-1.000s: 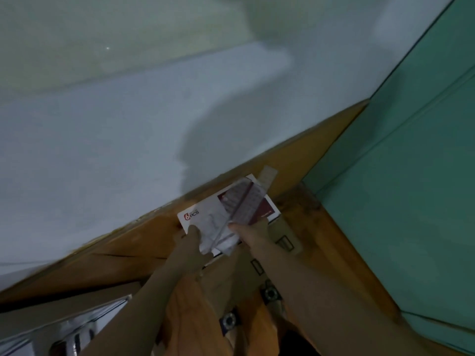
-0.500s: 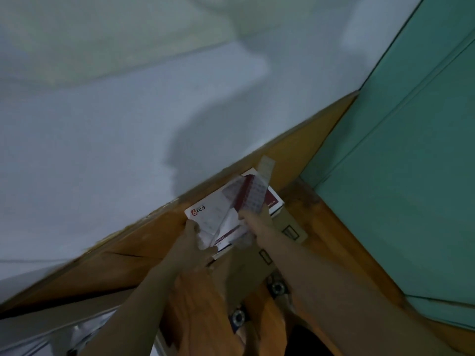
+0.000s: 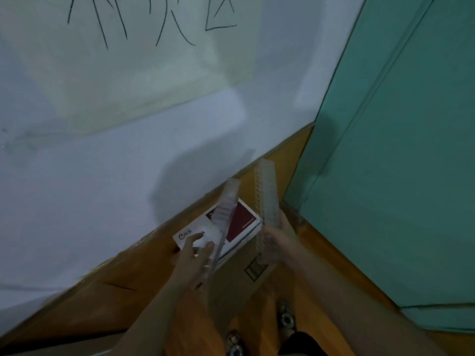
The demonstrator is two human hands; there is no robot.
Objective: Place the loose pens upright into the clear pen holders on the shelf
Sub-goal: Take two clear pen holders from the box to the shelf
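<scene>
My left hand [image 3: 196, 253] holds a clear ribbed plastic holder piece [image 3: 227, 206] by its lower end, tilted up to the right. Beside it, my right hand [image 3: 279, 241] grips a second clear slotted piece [image 3: 267, 194], which stands nearly upright. The two pieces are apart. Both hover over a white and dark red box [image 3: 244, 223] marked "6 PCS", which lies on a brown cardboard box [image 3: 244, 278]. No pens show.
A white wall with a pale sheet bearing black strokes [image 3: 144, 55] fills the upper left. A teal panel [image 3: 398, 176] closes the right side. The wooden surface [image 3: 115, 291] runs along the wall. Two round metal parts [image 3: 285, 318] sit at the bottom edge.
The clear pieces were held together over the box; now they are pulled apart, one in each hand. The right piece has swung upright. The view has tilted upward.
</scene>
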